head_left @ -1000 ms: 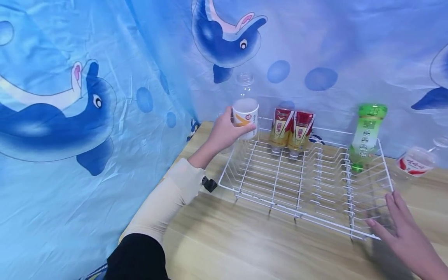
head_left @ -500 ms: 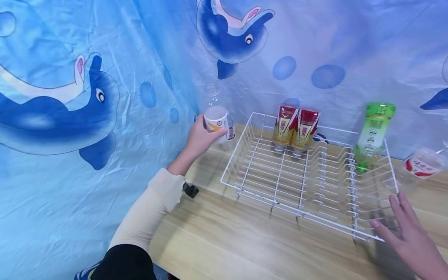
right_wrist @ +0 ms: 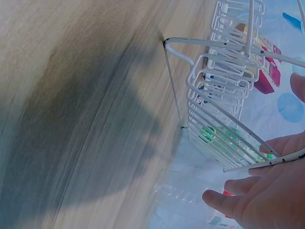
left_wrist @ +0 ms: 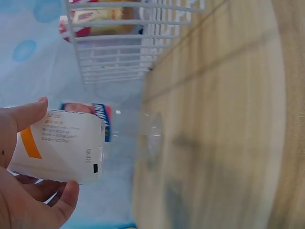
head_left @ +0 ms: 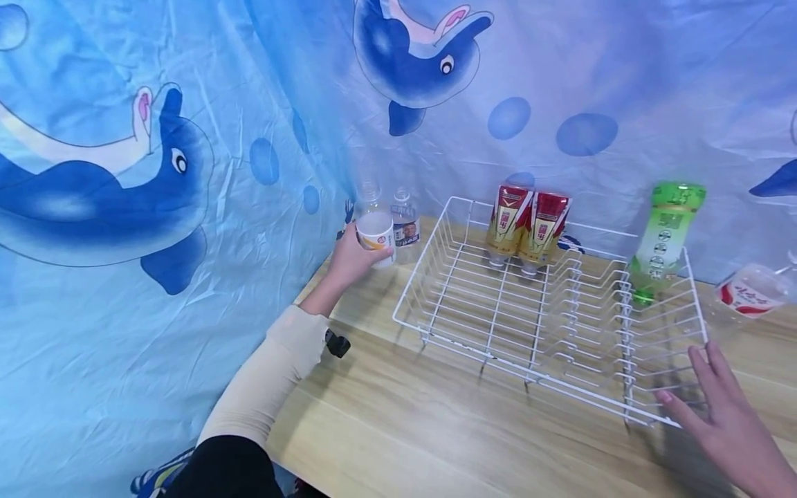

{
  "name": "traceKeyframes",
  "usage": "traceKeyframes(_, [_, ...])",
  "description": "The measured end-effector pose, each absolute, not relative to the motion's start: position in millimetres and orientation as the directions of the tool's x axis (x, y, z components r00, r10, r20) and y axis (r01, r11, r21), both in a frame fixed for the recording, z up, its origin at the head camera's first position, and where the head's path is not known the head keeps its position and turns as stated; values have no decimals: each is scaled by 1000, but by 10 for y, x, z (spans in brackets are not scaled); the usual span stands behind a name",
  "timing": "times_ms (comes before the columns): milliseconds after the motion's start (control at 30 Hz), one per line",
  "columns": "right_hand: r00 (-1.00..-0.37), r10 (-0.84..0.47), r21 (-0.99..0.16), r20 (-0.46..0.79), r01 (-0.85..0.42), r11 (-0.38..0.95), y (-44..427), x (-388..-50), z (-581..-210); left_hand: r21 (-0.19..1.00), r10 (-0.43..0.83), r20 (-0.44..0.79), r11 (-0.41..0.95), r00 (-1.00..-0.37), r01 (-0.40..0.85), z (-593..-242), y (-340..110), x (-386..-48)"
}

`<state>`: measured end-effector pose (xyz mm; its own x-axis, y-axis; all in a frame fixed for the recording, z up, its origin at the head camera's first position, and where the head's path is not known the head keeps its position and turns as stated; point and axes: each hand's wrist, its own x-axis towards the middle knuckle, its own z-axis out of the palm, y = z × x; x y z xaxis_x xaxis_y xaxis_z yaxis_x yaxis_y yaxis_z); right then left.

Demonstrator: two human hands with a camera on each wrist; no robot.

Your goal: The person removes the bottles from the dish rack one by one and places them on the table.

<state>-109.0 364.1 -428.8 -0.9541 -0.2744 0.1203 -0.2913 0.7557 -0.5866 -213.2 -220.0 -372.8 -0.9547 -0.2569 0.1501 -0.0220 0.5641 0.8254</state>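
My left hand [head_left: 350, 261] grips a white cup [head_left: 376, 238] with an orange stripe at the back left, left of the dish rack. Thumb and fingers wrap its side; in the left wrist view the cup's base [left_wrist: 101, 152] is slightly above the table. A clear plastic bottle [head_left: 406, 225] with a dark label stands just to its right, and another clear bottle [head_left: 370, 196] shows behind, partly hidden. My right hand [head_left: 722, 408] rests at the front right corner of the white wire dish rack [head_left: 473, 354], its fairly straight fingers touching the rim.
Two red-and-gold containers [head_left: 523, 225] lean upside down at the rack's back. A green bottle [head_left: 663, 235] leans inverted at its right end. Beyond that side lies a clear bottle [head_left: 750, 290] with a red-and-white label. A blue dolphin curtain [head_left: 261, 90] borders the wooden table [head_left: 423, 422].
My left hand has carried the white cup leftward away from the rack, then lowered it toward the table, bringing the labelled clear bottle into view. The right hand stays at the rack's corner.
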Motion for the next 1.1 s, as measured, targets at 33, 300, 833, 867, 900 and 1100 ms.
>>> traceKeyframes(33, [-954, -275, -587, 122, -293, 755, 3641, -1088, -4289, 827, -258, 150, 562, -955, -22, -3768, -2206, -2152])
traceKeyframes(300, [-957, -273, -588, 102, -280, 759, 3618, -1096, -4275, 846, -291, 99, 528, -952, -73, -4056, -2304, -2243])
traceKeyframes(833, [-965, -255, -558, 56, -243, 794, 3618, -1103, -4250, 849, -268, 45, 517, -962, -104, -4261, -2378, -2370])
traceKeyframes(867, [-965, -255, -557, 56, -242, 794, 3618, -1103, -4249, 850, -264, 45, 517, -963, -102, -4273, -2379, -2376])
traceKeyframes(900, [-965, -256, -557, 57, -244, 794, 3618, -1104, -4250, 850, -262, 46, 517, -964, -100, -4285, -2380, -2381])
traceKeyframes(1100, [-962, -263, -560, 70, -256, 788, 3624, -1107, -4257, 856, -256, 41, 508, -966, -98, -4343, -2381, -2404])
